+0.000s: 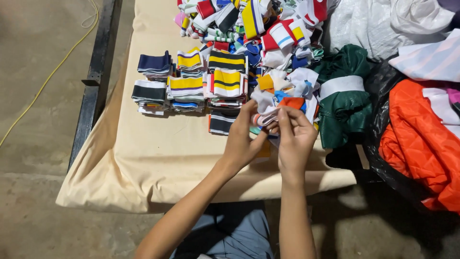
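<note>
Holding a small folded knit strip (266, 116), pale with pink and grey stripes, pinched between both hands over the near right part of the tabletop (163, 153). Left hand (243, 139) gripping it from the left, thumb and fingers closed narrowly on the fabric. Right hand (294, 136) meeting it from the right, fingertips closed on the same strip, the two hands touching.

Lying just beyond the hands, toward the far right of the tabletop: a loose heap of striped knit pieces (268, 33) in red, white, blue and yellow, tumbling up to the far edge. Sitting left of that heap, toward the middle: neat stacks of sorted strips (191, 81), navy, black-and-white, and yellow with dark bands, ranged in rows. Resting just beside the left hand, nearer the front edge: a single black-and-white striped piece (221, 122).

Covering the tabletop: a cream cloth, drooping over the near and left edges. Crowding the right edge: a dark green garment with a white band (342, 96), then an orange quilted fabric (421, 139) on black plastic sheeting. Trailing across the concrete floor off the left edge: a yellow cord (48, 76).
</note>
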